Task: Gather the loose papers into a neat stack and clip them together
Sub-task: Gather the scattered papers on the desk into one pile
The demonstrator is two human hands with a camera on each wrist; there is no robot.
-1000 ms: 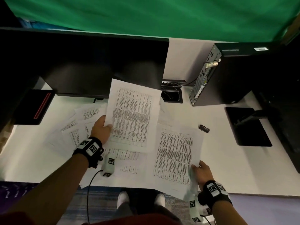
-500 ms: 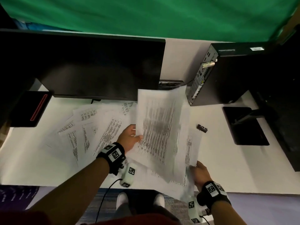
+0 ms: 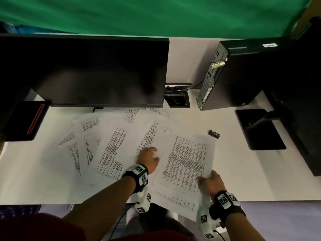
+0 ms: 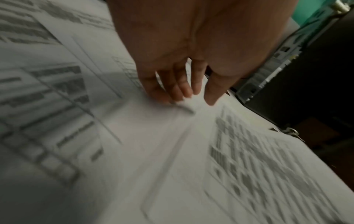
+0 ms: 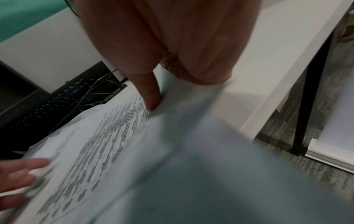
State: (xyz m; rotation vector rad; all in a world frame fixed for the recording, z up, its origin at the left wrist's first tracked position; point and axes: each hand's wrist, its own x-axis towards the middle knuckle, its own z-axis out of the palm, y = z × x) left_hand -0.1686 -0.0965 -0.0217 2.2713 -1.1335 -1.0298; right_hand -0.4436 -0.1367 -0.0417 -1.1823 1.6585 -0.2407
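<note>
Head view: the gathering is at an early stage. The right hand (image 3: 211,184), at the lower right of the frame, pinches the near right corner of a small stack (image 3: 186,164) of printed sheets, thumb on top and the other fingers hidden beneath; how many sheets it holds cannot be told. This stack lies on the white desk (image 3: 243,171) right of centre, its near edge overhanging the desk's front edge. The left hand (image 3: 149,159), at mid-frame, lies with relaxed, nearly straight fingers at the stack's left edge and grasps nothing. Left of it, the loose papers (image 3: 111,146) are spread in an overlapping fan from the centre toward the left of the frame, reaching up to the foot of the dark monitor (image 3: 97,70). These are not yet collected.

Left wrist view: the fingertips (image 4: 184,92) point down and touch paper, blurred; no sheet is curled into the palm. Right wrist view: the thumb (image 5: 151,97) presses the top sheet against the fingers below.

A small dark binder clip (image 3: 214,133) lies on bare desk at the upper right of the stack, apart from it and untouched. Judged remaining: collecting most of the fanned sheets, squaring the edges, and clipping. A black computer tower (image 3: 243,75) stands at the upper right.
</note>
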